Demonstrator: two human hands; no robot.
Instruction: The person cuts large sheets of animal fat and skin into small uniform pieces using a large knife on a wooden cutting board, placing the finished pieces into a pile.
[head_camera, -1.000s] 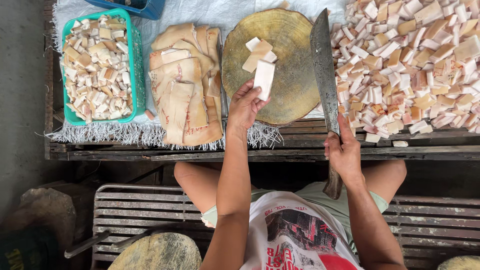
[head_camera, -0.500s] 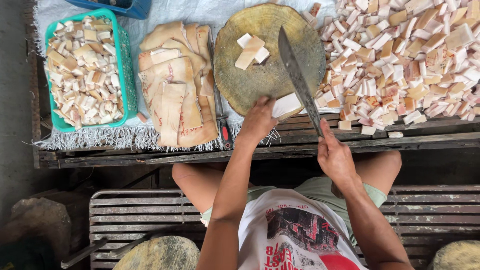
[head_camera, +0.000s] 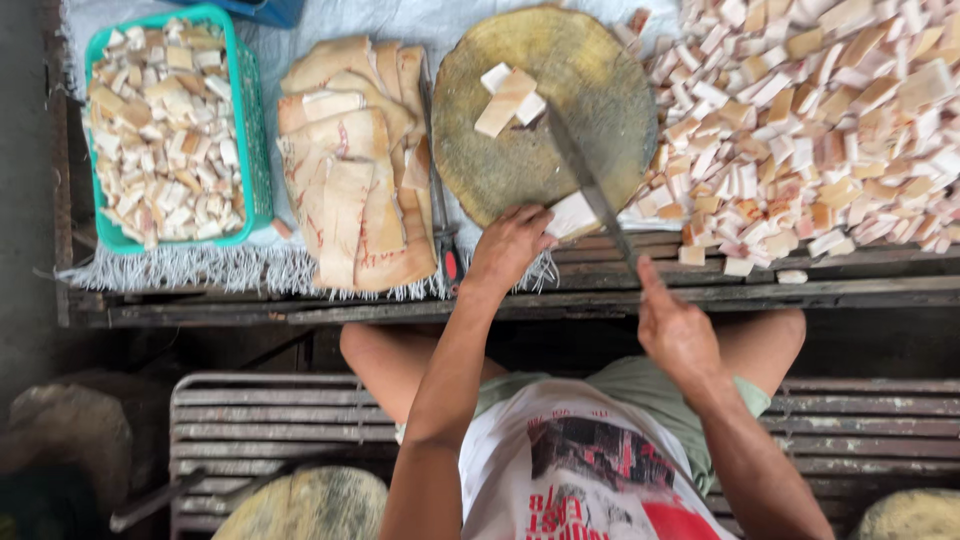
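My left hand (head_camera: 512, 243) pins a pale slab of fatty meat (head_camera: 572, 214) on the near edge of a round wooden chopping block (head_camera: 560, 130). My right hand (head_camera: 676, 328) grips the handle of a long cleaver (head_camera: 588, 182), whose blade lies edge-down against that slab. Three cut pieces (head_camera: 510, 97) lie at the far side of the block. A large heap of cut cubes (head_camera: 810, 130) spreads to the block's right.
A green basket (head_camera: 250, 150) full of cut cubes stands at the left. Beside it lies a stack of uncut skin-on slabs (head_camera: 350, 170), with a small red-handled knife (head_camera: 443, 225) along its right edge. A slatted wooden bench (head_camera: 270, 420) is under my legs.
My left hand took a slab from the block's middle to its near edge. The cleaver swung from lying at the block's right onto that slab.
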